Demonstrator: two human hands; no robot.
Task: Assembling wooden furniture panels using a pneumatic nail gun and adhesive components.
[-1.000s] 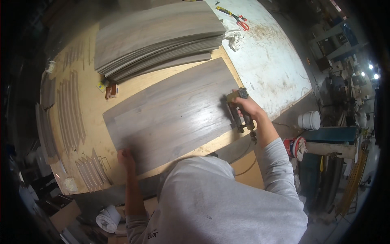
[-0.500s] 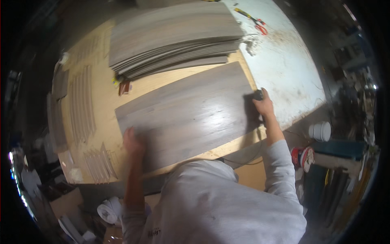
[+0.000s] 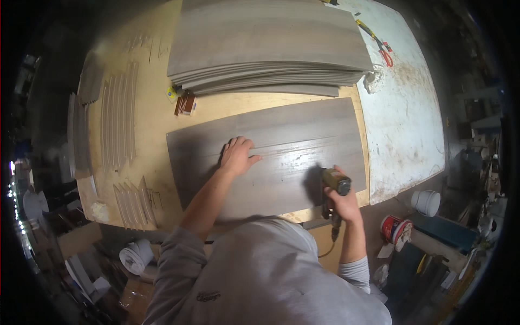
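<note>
Board: flat on the desk, right in front of the person's body, between it and the stack of boards. A strip of bare desk shows between board and stack. Part of the near edge is hidden behind the torso.

Left hand: palm down on the board left of its middle, fingers a little apart. Grip released; it presses or rests, grasps nothing.

Right hand: grip closed round the handle of a power tool, over the board's right part near the front edge. Cannot tell whether the tool's nose touches the wood, nor where the trigger finger sits.

Handling, by judgement: board looks thin, wide and stiff; moderate weight, probably manageable for one person, though awkward one-handed. Face has a sheen under the lamp, so likely smooth; a flat palm may slide if pushed sideways. Edges and corners look the likeliest to chip; the face could scratch.

Best hold: both short ends, thumbs on top, fingers under. Left end is free, with desk around it; right end lies close to the pale sheet. To steady only, a spread palm suits, well clear of the tool.

Thin strips lie off to the left, apart from the board.
</note>
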